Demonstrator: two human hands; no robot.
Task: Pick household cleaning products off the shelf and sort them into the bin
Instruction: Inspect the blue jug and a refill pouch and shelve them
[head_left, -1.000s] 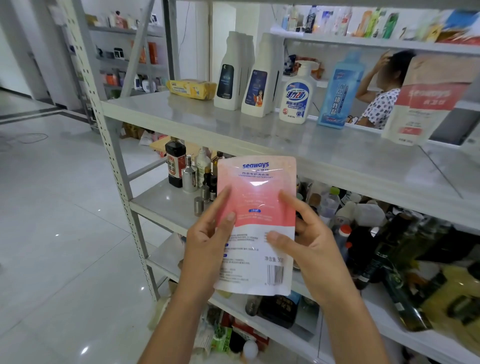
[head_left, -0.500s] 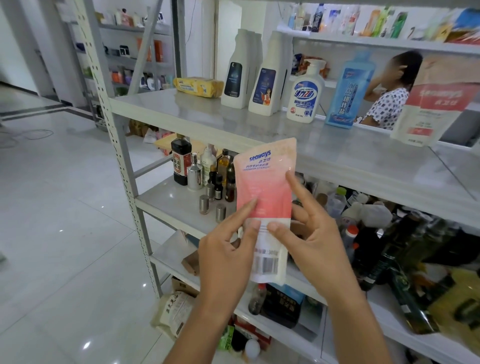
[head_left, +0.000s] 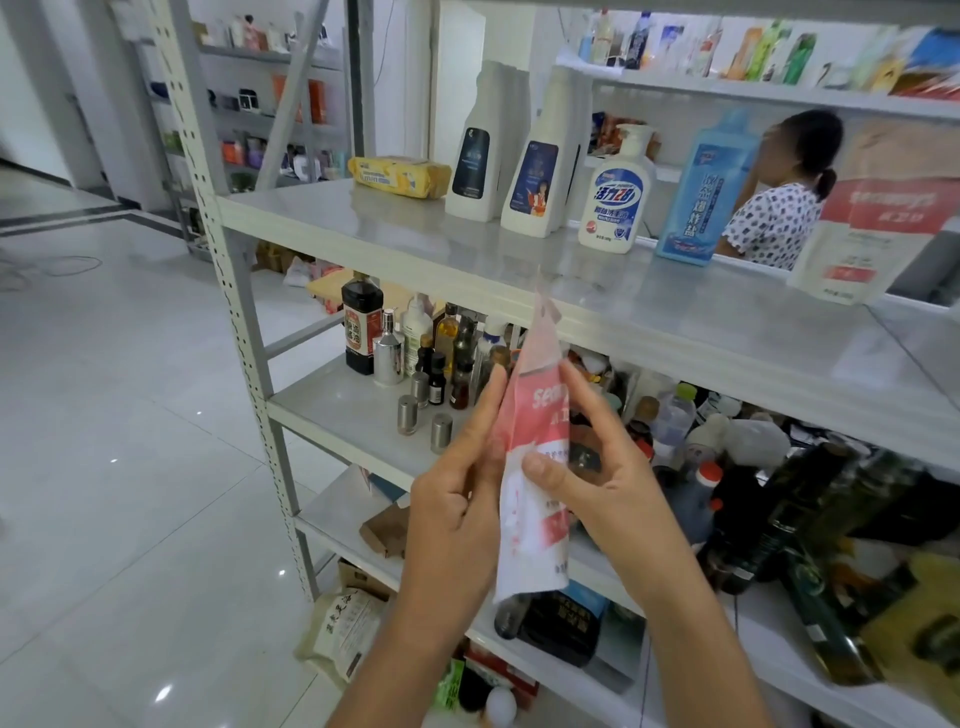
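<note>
Pouch location: the pouch is held in the air in front of the shelf, turned nearly edge-on, top corner up, off every board. No bin is in view.
Right hand: the right hand pinches the pouch at mid-height, thumb on the near face and fingers curled behind.
Left hand: the left hand holds the left edge, index finger straight up the film and the other fingers curled; its thumb is hidden.
Material: thin glossy plastic film, pink above and white below, flat at the sealed top and fuller toward the bottom.
Handling: probably a liquid refill, so soft, floppy and bottom-heavy. The film looks slick, and a hard squeeze would likely bulge it.
Where to hold: the middle or lower body, with a palm under the base, seems safest. The thin top seam would let it swing.
Matching item: a second pouch leans at the far right of the top board.
Other stock: rigid white bottles, a pump bottle and a blue bottle stand to its left. These are hard plastic, easy to take by the body.
</note>
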